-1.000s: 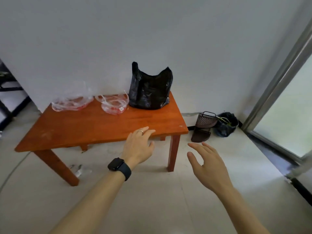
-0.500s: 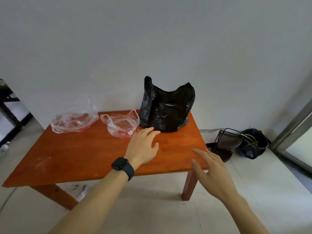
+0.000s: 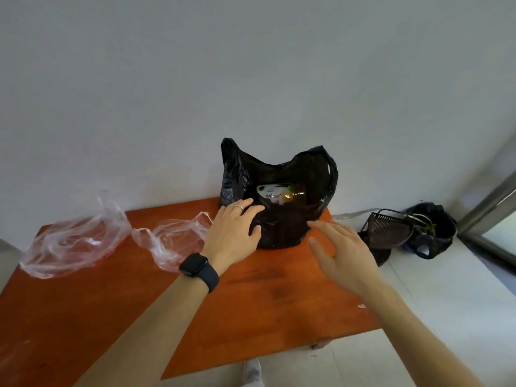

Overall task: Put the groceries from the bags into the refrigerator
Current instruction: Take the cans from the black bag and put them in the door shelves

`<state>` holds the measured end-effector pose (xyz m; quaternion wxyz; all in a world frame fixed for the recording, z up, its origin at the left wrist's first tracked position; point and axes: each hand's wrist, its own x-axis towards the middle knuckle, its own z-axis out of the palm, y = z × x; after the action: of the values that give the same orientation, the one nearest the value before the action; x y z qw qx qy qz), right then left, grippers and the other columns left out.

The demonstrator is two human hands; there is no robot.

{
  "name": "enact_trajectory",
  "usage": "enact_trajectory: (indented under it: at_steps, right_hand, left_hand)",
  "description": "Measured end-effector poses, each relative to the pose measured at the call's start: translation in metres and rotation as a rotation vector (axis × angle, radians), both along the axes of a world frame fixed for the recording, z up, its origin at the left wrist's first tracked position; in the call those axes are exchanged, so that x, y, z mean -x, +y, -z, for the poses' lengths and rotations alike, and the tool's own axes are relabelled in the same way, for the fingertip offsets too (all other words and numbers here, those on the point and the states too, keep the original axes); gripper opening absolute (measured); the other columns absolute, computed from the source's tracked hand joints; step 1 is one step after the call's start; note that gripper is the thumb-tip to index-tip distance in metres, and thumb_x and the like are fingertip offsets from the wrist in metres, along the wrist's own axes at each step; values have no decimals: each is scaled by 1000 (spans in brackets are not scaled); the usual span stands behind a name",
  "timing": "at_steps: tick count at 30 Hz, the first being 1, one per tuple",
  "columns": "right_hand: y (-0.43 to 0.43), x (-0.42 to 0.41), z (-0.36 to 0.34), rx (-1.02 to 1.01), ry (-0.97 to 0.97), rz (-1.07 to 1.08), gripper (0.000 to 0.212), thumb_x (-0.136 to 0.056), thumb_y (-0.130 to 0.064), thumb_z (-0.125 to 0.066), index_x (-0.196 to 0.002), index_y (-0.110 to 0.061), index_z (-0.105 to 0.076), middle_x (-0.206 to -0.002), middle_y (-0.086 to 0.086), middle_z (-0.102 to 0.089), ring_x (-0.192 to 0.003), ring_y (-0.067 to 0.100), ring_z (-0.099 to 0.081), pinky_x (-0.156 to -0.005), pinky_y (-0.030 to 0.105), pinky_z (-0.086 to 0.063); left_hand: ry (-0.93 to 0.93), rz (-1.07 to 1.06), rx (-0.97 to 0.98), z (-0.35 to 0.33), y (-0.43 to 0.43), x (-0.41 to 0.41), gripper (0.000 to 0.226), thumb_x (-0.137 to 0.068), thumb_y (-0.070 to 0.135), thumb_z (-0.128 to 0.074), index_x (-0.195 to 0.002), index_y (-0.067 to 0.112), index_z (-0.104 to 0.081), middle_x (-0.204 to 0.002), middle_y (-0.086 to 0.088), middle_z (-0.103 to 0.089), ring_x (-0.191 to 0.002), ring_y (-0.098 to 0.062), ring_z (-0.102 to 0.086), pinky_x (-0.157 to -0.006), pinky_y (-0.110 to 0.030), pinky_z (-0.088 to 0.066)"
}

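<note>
A black plastic bag (image 3: 290, 174) stands open at the back of an orange wooden table (image 3: 251, 303), against the wall. Inside its mouth I see a white packet (image 3: 269, 192) and a bottle with an amber cap (image 3: 289, 195). My left hand (image 3: 234, 227), with a ring and a black watch on the wrist, reaches to the bag's left front with straight fingers at its surface. My right hand (image 3: 340, 252) hovers open just right of the bag's lower front, holding nothing.
Two crumpled clear plastic bags (image 3: 72, 241) (image 3: 176, 241) lie on the table left of the black bag. On the floor at right stand a dark slotted basket (image 3: 388, 230) and another black bag (image 3: 430, 230). A door frame (image 3: 491, 202) is at far right.
I have stepped up to the table. Both hands have moved forward from over the table's front to the black bag, and the bag's contents have come into sight.
</note>
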<state>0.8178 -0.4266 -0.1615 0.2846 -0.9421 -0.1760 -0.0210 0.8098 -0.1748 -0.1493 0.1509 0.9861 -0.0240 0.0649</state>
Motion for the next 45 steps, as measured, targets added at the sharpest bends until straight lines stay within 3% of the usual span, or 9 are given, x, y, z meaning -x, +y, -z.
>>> enact_trajectory:
  at_steps: [11, 16, 21, 24, 28, 32, 35, 40, 45]
  right_hand:
    - [42, -165, 14, 121, -67, -32, 44, -103, -49, -40, -142, -34, -52, -153, -10, -44, -147, 11, -28, -116, 38, -36]
    - [48, -239, 50, 531, 219, -124, 87, -85, -70, -55, -156, -44, -12, -167, -2, 12, -153, 29, 13, -122, 55, -17]
    - [41, -250, 110, 600, 530, -111, 127, -63, -80, -68, -151, -50, 18, -167, 5, 10, -151, 42, -6, -119, 55, -27]
    - [34, -250, 137, 533, 640, -109, 105, -68, -93, -45, -155, -50, -5, -166, 4, -13, -151, 32, -19, -122, 47, -22]
    - [22, -237, 163, 393, 653, -20, 87, -77, -93, -15, -139, -46, -52, -149, -7, -49, -135, 21, -46, -112, 39, -37]
    - [23, -234, 155, 361, 474, 94, 50, -97, -63, -38, -131, -34, -61, -135, 2, -61, -123, 27, -57, -99, 41, -48]
    - [47, -234, 136, 306, 242, 177, 39, -95, -55, -54, -124, -32, -66, -130, -1, -64, -113, 28, -63, -87, 39, -54]
    - [85, -226, 148, 353, -47, 162, 35, -85, -42, -70, -111, -19, -73, -129, 7, -57, -117, 33, -53, -78, 43, -55]
    - [96, -214, 175, 534, 45, 59, 63, -73, -39, -78, -129, -15, -64, -135, 7, -57, -136, 33, -37, -102, 50, -42]
  left_hand:
    - [-177, 303, -367, 21, 55, -196, 37, -101, 31, -49, -133, 19, -62, -141, -7, -57, -143, -27, -38, -122, -48, -13]
    - [422, 223, -547, 65, 75, -217, 88, -84, 50, -65, -157, 32, -18, -166, -9, -12, -150, -46, 9, -121, -58, 7]
    - [811, 163, -378, 122, 104, -195, 120, -71, 43, -79, -154, 49, 8, -163, -1, 27, -148, -42, 23, -117, -61, -24]
    - [795, 213, -347, 139, 107, -186, 106, -77, 45, -73, -155, 48, -2, -165, 0, 18, -151, -33, 17, -110, -54, -40]
    - [646, 352, -317, 159, 79, -177, 70, -84, 42, -56, -151, 33, -35, -165, -3, -16, -154, -23, 4, -117, -49, -29]
    - [569, 81, -54, 162, 51, -193, 39, -98, 45, -38, -130, 26, -49, -123, 0, -58, -113, -24, -58, -78, -38, -56]
    - [504, -82, -129, 169, 35, -209, 37, -100, 43, -40, -127, 18, -49, -109, -8, -66, -93, -29, -67, -64, -35, -53]
    - [699, -213, -187, 194, 18, -209, 68, -98, 41, -51, -150, 7, -24, -126, -19, -62, -121, -36, -56, -86, -42, -52]
    - [704, -293, -324, 207, 2, -202, 78, -93, 47, -53, -150, 3, -24, -130, -14, -61, -131, -32, -41, -102, -43, -33]
